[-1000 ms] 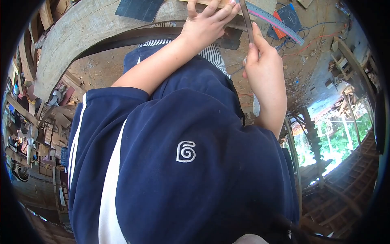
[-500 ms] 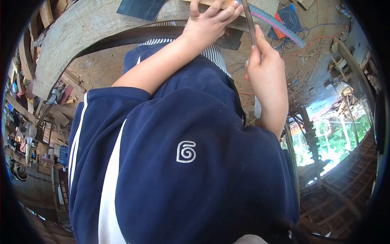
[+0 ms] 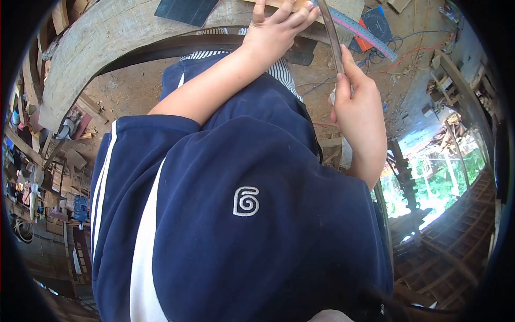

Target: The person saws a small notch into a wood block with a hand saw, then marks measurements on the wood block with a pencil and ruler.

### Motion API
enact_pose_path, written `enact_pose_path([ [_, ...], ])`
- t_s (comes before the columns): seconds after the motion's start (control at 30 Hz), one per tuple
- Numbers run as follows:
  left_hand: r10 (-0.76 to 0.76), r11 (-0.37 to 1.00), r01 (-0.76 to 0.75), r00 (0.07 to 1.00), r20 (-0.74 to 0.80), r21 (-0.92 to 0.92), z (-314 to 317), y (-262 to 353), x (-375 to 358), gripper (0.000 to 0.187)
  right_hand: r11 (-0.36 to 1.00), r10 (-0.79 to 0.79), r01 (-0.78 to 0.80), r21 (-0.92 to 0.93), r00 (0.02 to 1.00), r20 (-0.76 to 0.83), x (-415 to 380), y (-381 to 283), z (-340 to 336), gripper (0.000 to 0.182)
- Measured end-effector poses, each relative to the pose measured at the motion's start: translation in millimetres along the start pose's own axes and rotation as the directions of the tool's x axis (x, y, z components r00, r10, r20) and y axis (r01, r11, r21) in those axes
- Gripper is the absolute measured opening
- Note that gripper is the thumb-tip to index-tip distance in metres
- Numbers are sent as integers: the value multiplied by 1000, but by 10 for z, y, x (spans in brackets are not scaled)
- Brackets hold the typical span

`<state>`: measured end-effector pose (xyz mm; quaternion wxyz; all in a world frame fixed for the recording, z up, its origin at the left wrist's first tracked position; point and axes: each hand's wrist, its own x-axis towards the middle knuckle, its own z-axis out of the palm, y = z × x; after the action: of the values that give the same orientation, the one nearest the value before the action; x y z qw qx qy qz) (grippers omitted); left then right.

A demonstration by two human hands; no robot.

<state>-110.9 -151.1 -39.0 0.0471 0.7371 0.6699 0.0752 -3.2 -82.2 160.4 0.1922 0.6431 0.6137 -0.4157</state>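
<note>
The navy shirt (image 3: pixel 241 214) of the person fills the lower and middle field of the head view; it carries white side stripes and a white spiral emblem on the chest. Above it, a broad curved wooden workbench (image 3: pixel 107 37) arcs across the upper left, with a dark rectangular sheet (image 3: pixel 185 9) lying on its top surface. Bare ground with sawdust, cables and scrap lies beyond the bench at upper right. The left hand (image 3: pixel 276 32) rests palm-down with fingers spread on a pale wooden piece (image 3: pixel 298 6) at the top edge of the view, pressing it flat against the bench. The right hand (image 3: pixel 359 107) is closed around the lower end of a narrow metal blade (image 3: pixel 331 32), thumb extended along its side. The blade is a long, thin, flat strip; its long axis runs from the right hand up and slightly leftward, and its far end points at the wooden piece, just beside the left hand's fingertips. A metal ruler (image 3: pixel 362 32) lies beyond the blade, running diagonally from upper left to lower right, near a dark blue protractor-like plate (image 3: pixel 381 21).
</note>
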Motion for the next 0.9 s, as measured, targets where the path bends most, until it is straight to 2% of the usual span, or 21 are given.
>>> enact_pose_path([
  [0.1, 3, 1000, -2, 1000, 29, -10, -31, -18, 2, 80, 999, -38, 38, -19, 999, -16, 35, -22, 28, 47],
  [0.2, 15, 1000, -15, 1000, 6, 1, -25, -15, -13, 77, 998, -18, 18, 63, 1000, 2, 30, -55, 26, 46],
  [0.27, 11, 1000, -11, 1000, -21, 20, -1, -3, -23, 75, 999, -41, 40, -37, 999, -32, 26, 71, 76, 47],
  [0.6, -17, 999, 18, 1000, -9, 26, -27, -2, -1, 68, 995, -63, 59, -86, 997, -46, 7, -7, 56, 47],
  [0.73, -9, 1000, 8, 999, 50, 18, -51, -9, -3, 67, 1000, -1, 0, 26, 1000, 3, -134, 20, 0, 47],
  [0.8, -12, 1000, 12, 1000, -10, -1, -15, -13, -2, 67, 998, 36, -35, 60, 999, -10, -190, -3, -45, 46],
  [0.87, -7, 1000, 7, 1000, -4, 11, -35, -21, 14, 67, 941, 154, -133, 310, 987, -45, -248, -131, -107, 44],
  [0.9, 0, 1000, 0, 1000, 8, 23, -62, -29, 13, 67, 940, 154, -131, 316, 987, -49, -249, -109, -106, 44],
])
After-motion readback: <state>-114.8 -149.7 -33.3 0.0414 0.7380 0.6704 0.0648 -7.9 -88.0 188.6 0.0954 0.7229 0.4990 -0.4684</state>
